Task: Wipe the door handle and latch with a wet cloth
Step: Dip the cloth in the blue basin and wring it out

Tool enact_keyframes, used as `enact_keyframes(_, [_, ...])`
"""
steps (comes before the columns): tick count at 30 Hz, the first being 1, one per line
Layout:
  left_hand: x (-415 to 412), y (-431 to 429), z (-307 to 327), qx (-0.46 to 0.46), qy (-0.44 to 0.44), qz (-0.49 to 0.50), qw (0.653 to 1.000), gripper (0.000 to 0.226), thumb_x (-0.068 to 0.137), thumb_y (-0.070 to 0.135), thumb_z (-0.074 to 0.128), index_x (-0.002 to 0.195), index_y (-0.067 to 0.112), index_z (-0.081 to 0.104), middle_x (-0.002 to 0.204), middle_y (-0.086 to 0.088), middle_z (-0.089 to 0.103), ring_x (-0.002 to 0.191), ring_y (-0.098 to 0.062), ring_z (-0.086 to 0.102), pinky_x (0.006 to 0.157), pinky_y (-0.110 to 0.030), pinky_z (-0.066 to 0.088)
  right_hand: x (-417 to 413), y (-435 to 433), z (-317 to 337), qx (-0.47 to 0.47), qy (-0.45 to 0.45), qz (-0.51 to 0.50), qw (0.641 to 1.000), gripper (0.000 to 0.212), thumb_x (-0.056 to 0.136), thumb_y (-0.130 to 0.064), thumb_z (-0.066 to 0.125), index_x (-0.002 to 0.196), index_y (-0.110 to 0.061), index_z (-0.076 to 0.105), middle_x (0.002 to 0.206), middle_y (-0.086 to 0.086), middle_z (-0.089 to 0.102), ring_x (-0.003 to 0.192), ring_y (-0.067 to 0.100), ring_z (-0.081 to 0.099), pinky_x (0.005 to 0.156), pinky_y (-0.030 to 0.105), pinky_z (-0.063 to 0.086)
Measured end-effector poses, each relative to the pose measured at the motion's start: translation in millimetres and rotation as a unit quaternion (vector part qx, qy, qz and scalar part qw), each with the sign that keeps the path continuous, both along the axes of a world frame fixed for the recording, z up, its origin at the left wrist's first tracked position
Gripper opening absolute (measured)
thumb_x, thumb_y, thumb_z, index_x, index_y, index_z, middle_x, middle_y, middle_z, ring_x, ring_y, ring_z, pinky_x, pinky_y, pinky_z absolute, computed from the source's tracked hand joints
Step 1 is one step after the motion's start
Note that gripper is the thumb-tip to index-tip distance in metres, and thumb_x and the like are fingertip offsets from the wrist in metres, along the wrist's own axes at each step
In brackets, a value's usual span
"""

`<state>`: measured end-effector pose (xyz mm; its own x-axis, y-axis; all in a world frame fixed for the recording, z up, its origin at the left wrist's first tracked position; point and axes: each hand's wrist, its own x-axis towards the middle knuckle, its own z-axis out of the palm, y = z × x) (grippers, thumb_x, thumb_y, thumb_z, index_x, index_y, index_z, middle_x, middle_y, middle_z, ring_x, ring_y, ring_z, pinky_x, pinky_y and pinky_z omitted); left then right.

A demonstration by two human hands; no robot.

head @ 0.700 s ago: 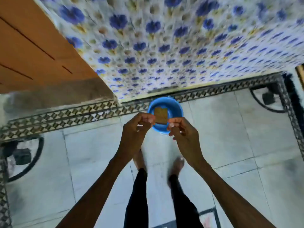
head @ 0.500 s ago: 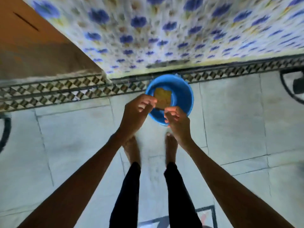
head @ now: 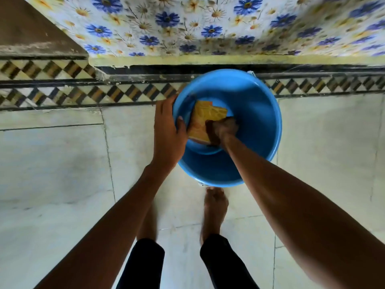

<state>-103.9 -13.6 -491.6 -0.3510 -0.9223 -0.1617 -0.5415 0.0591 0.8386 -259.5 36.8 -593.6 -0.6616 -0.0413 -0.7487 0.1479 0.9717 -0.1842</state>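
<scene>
A blue plastic bucket (head: 258, 113) stands on the tiled floor against the wall. At its bottom lies a folded yellow-orange cloth (head: 205, 118). My right hand (head: 221, 129) reaches deep into the bucket and its fingers close on the near edge of the cloth. My left hand (head: 167, 130) grips the bucket's left rim, thumb inside the wall. The door handle and latch are out of view.
A blue-flowered curtain or wall covering (head: 208, 24) hangs behind the bucket. A brown wooden door or frame (head: 31, 32) rises at the upper left. A checkered tile border (head: 83, 92) runs along the floor. My bare feet (head: 214, 207) stand just before the bucket.
I have bent down toward the bucket, so it looks much larger. My right hand went from above the rim down onto the cloth; my left hand took hold of the rim.
</scene>
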Motion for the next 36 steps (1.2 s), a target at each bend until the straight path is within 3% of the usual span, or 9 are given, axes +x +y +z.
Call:
enact_keyframes(5, [-1,1,-3,0.006,-0.002,0.012,1.000,0.043,0.092,-0.010,0.053,0.134,-0.003,0.050,0.124,-0.018,0.052,0.109,-0.005,0.046,0.096,-0.005,0.037,3,-4,-10,-0.037,-0.023,-0.056,0.998,0.052,0.065,-0.029,0.074,0.112,-0.010,0.064,0.118,0.006,0.067,0.103,0.024,0.067,0.065,0.019,0.057])
enact_keyframes(9, [-2,1,-4,0.003,-0.006,0.016,1.000,0.039,0.093,-0.009,0.053,0.132,-0.004,0.051,0.121,-0.018,0.053,0.105,-0.002,0.044,0.092,-0.001,0.037,-2,-8,-8,-0.053,-0.054,-0.097,0.992,0.051,0.059,-0.026,0.086,0.105,-0.009,0.071,0.101,0.007,0.069,0.090,0.025,0.069,0.068,0.027,0.052])
enact_keyframes(15, [-1,1,-2,0.018,-0.014,0.008,1.000,0.037,0.094,-0.007,0.053,0.131,-0.001,0.051,0.120,-0.015,0.052,0.103,-0.006,0.047,0.089,-0.001,0.039,0,-2,14,-0.130,-0.110,-0.065,0.983,0.030,0.067,-0.018,0.074,0.096,-0.010,0.072,0.092,0.010,0.074,0.084,0.025,0.070,0.070,0.032,0.055])
enact_keyframes(19, [5,0,19,0.078,-0.024,0.010,0.997,0.042,0.095,-0.001,0.055,0.137,0.003,0.049,0.128,-0.012,0.046,0.105,-0.005,0.045,0.093,-0.022,0.048,8,5,68,-0.205,-0.155,-0.093,0.962,0.020,0.081,-0.005,0.066,0.099,-0.015,0.067,0.079,0.005,0.068,0.067,0.018,0.063,0.054,0.021,0.050])
enact_keyframes(21, [12,1,47,0.116,-0.012,0.038,0.992,0.046,0.096,0.006,0.057,0.141,0.010,0.047,0.130,-0.007,0.045,0.112,-0.009,0.048,0.095,-0.032,0.050,13,10,111,-0.225,-0.173,-0.114,0.952,0.026,0.081,-0.011,0.070,0.106,-0.012,0.068,0.088,0.006,0.073,0.075,0.018,0.067,0.063,0.024,0.053])
enact_keyframes(26, [35,2,168,0.159,0.062,0.113,0.979,0.040,0.092,0.020,0.058,0.131,0.016,0.054,0.119,0.002,0.062,0.106,-0.014,0.062,0.093,-0.034,0.055,28,24,263,-0.298,-0.228,-0.150,0.915,0.029,0.075,-0.009,0.074,0.102,-0.021,0.068,0.102,0.006,0.073,0.102,0.028,0.066,0.091,0.046,0.052])
enact_keyframes(29, [56,-6,274,0.172,0.119,0.155,0.966,0.031,0.092,0.015,0.060,0.123,0.017,0.060,0.104,0.007,0.069,0.095,-0.010,0.066,0.083,-0.018,0.052,46,26,369,-0.327,-0.264,-0.136,0.897,0.043,0.075,-0.013,0.071,0.117,-0.018,0.065,0.113,0.008,0.071,0.104,0.027,0.067,0.087,0.044,0.055])
enact_keyframes(32, [91,-10,404,0.173,0.164,0.179,0.955,0.023,0.087,0.022,0.058,0.108,0.027,0.066,0.101,-0.004,0.073,0.091,-0.029,0.068,0.083,-0.039,0.054,75,15,487,-0.344,-0.280,-0.144,0.885,0.045,0.085,-0.008,0.065,0.130,-0.012,0.060,0.119,0.012,0.069,0.098,0.025,0.069,0.076,0.035,0.057])
enact_keyframes(36, [139,-12,579,0.166,0.176,0.201,0.949,0.017,0.091,0.009,0.059,0.105,0.013,0.068,0.096,-0.009,0.074,0.084,-0.026,0.071,0.083,-0.045,0.056,124,-10,659,-0.363,-0.298,-0.105,0.876,0.036,0.090,-0.006,0.061,0.125,-0.015,0.062,0.108,0.005,0.072,0.085,0.019,0.070,0.074,0.034,0.056])
